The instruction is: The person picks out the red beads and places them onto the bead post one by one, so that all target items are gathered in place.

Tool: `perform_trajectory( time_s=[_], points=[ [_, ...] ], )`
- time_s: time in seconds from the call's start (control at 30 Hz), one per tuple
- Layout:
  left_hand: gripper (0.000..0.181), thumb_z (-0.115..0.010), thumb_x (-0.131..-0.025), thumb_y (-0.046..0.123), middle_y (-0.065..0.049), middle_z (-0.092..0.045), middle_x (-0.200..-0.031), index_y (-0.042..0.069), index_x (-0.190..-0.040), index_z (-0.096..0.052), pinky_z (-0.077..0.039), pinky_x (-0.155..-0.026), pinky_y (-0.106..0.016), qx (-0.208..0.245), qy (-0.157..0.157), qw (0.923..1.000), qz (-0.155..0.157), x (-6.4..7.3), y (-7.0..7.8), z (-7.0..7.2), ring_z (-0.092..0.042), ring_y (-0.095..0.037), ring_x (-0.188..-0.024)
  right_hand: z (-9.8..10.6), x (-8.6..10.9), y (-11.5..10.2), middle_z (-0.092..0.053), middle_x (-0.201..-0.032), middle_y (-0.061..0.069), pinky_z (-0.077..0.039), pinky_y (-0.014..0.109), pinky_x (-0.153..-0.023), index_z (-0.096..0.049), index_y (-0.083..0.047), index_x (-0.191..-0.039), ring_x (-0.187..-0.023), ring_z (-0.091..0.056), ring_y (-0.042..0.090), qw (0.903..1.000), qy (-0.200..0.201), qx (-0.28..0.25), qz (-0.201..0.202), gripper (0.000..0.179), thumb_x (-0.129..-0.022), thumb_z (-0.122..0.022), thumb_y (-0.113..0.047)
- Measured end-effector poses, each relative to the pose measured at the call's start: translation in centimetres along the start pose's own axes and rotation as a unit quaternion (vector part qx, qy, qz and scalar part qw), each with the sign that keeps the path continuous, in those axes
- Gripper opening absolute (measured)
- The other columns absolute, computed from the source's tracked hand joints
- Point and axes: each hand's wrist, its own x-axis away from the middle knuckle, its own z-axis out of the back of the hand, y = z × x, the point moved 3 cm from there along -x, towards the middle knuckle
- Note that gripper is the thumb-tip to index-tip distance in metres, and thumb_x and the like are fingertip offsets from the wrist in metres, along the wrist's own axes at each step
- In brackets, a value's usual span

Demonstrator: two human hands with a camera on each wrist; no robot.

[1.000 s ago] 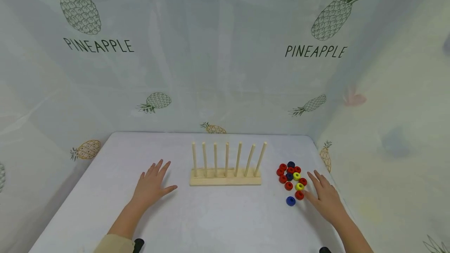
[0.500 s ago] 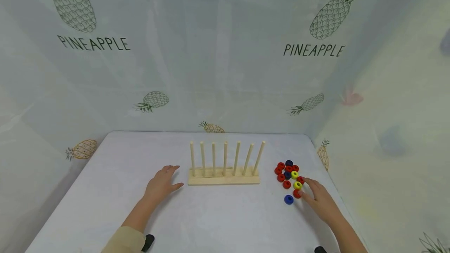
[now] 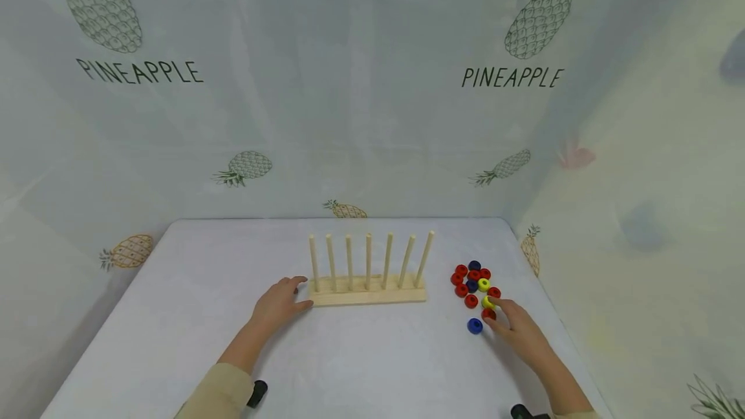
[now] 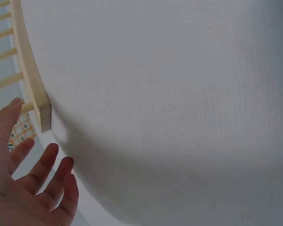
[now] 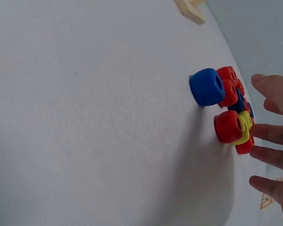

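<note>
A pale wooden rack [image 3: 368,297] with several bare upright pegs stands mid-table. At its left end is my left hand [image 3: 275,309], thumb in front and fingers behind the corner. The left wrist view shows that hand's fingers [image 4: 43,170] loosely spread by the end of the rack's base [image 4: 32,75]. My right hand [image 3: 524,336] hovers over the near edge of the bead pile, thumb and fingers apart around a red bead [image 3: 487,314] and a yellow bead [image 3: 485,302]. In the right wrist view its fingers [image 5: 269,134] are spread, holding nothing. A blue bead [image 5: 206,87] lies nearest.
Several more red, blue and yellow beads, including a red bead [image 3: 471,301], lie clustered right of the rack. The white table [image 3: 372,361] meets a pineapple-print curtain [image 3: 361,115] at the back.
My left hand has moved right, up to the rack's left end. The right hand has moved left over the nearest beads, fingers drawing closer together. The head view has shifted slightly.
</note>
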Motion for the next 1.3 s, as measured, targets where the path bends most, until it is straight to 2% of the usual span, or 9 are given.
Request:
perform_trajectory(
  time_s=[0.1,0.2,0.43,0.6,0.77,0.9,1.03,1.13,1.3],
  points=[
    [0.061,-0.079,-0.082,0.034,0.002,-0.055,-0.078,0.006,-0.132,-0.057,-0.045,-0.060,-0.034,0.015,-0.010,0.9998,0.011,-0.2,0.2,0.0,-0.052,-0.013,-0.068,-0.2,-0.1,-0.2,-0.052,-0.131,0.027,-0.036,0.062,-0.100,-0.053,0.004,-0.132,-0.124,-0.044,0.048,1.0000,-0.002,-0.001,-0.002,0.055,-0.093,-0.067,-0.032],
    [0.061,-0.078,-0.083,0.034,0.004,-0.053,-0.071,0.006,-0.132,-0.055,-0.042,-0.055,-0.032,0.032,-0.017,0.9992,0.018,-0.2,0.5,-0.1,-0.049,-0.012,-0.062,-0.4,-0.3,0.0,-0.054,-0.127,0.024,-0.039,0.060,-0.098,-0.056,0.003,-0.130,-0.120,-0.048,0.045,1.0000,0.002,0.002,-0.006,0.052,-0.091,-0.070,-0.030],
    [0.064,-0.079,-0.082,0.031,0.001,-0.054,-0.076,0.006,-0.133,-0.052,-0.042,-0.058,-0.033,0.099,-0.025,0.9940,0.038,-0.9,0.1,-1.2,-0.050,-0.015,-0.064,-0.9,-0.9,1.0,-0.057,-0.114,0.015,-0.048,0.053,-0.090,-0.062,0.000,-0.123,-0.106,-0.055,0.035,0.9995,0.023,0.010,-0.019,0.044,-0.089,-0.074,-0.026],
    [0.069,-0.082,-0.078,0.031,-0.001,-0.056,-0.079,0.004,-0.133,-0.051,-0.044,-0.062,-0.035,0.138,-0.023,0.9888,0.054,-1.5,-0.6,-1.6,-0.051,-0.017,-0.067,-1.0,-1.2,1.1,-0.057,-0.107,0.011,-0.050,0.049,-0.084,-0.062,0.000,-0.120,-0.097,-0.056,0.028,0.9994,0.017,0.002,-0.030,0.042,-0.087,-0.075,-0.022],
    [0.069,-0.084,-0.077,0.027,-0.002,-0.058,-0.066,0.003,-0.133,-0.051,-0.047,-0.067,-0.036,0.175,-0.042,0.9815,0.066,-1.7,-0.7,-1.4,-0.053,-0.016,-0.058,-1.1,-1.4,1.2,-0.057,-0.103,0.010,-0.051,0.047,-0.082,-0.063,0.001,-0.117,-0.092,-0.056,0.026,0.9990,0.015,0.011,-0.041,0.040,-0.085,-0.077,-0.018],
    [0.071,-0.083,-0.079,0.019,-0.005,-0.061,-0.056,0.003,-0.137,-0.045,-0.049,-0.057,-0.030,0.242,-0.074,0.9643,0.077,-1.6,-0.6,-1.6,-0.055,-0.015,-0.043,-1.0,-1.6,1.2,-0.058,-0.098,0.009,-0.051,0.048,-0.081,-0.062,0.004,-0.115,-0.088,-0.057,0.026,0.9987,0.011,0.010,-0.049,0.040,-0.084,-0.077,-0.016],
    [0.073,-0.079,-0.083,0.013,-0.008,-0.065,-0.060,0.005,-0.142,-0.036,-0.046,-0.043,-0.026,0.321,-0.109,0.9368,0.087,-1.4,-0.4,-2.1,-0.058,-0.014,-0.043,-0.8,-1.7,1.5,-0.060,-0.094,0.008,-0.051,0.048,-0.081,-0.062,0.005,-0.114,-0.087,-0.057,0.025,0.9983,0.006,0.011,-0.057,0.040,-0.084,-0.078,-0.016],
    [0.075,-0.077,-0.085,0.011,-0.010,-0.066,-0.063,0.007,-0.145,-0.032,-0.046,-0.042,-0.024,0.357,-0.121,0.9214,0.093,-1.4,-0.6,-2.4,-0.059,-0.013,-0.045,-0.9,-1.8,1.7,-0.061,-0.094,0.007,-0.051,0.047,-0.082,-0.063,0.004,-0.114,-0.087,-0.057,0.024,0.9981,0.005,0.011,-0.061,0.040,-0.083,-0.078,-0.017],
    [0.076,-0.076,-0.086,0.008,-0.012,-0.068,-0.065,0.008,-0.147,-0.031,-0.047,-0.042,-0.023,0.388,-0.119,0.9090,0.093,-1.4,-1.1,-2.9,-0.060,-0.012,-0.045,-1.1,-2.2,1.9,-0.062,-0.093,0.006,-0.051,0.047,-0.081,-0.063,0.003,-0.113,-0.086,-0.056,0.023,0.9979,-0.005,0.009,-0.064,0.041,-0.083,-0.079,-0.020]
  ],
)
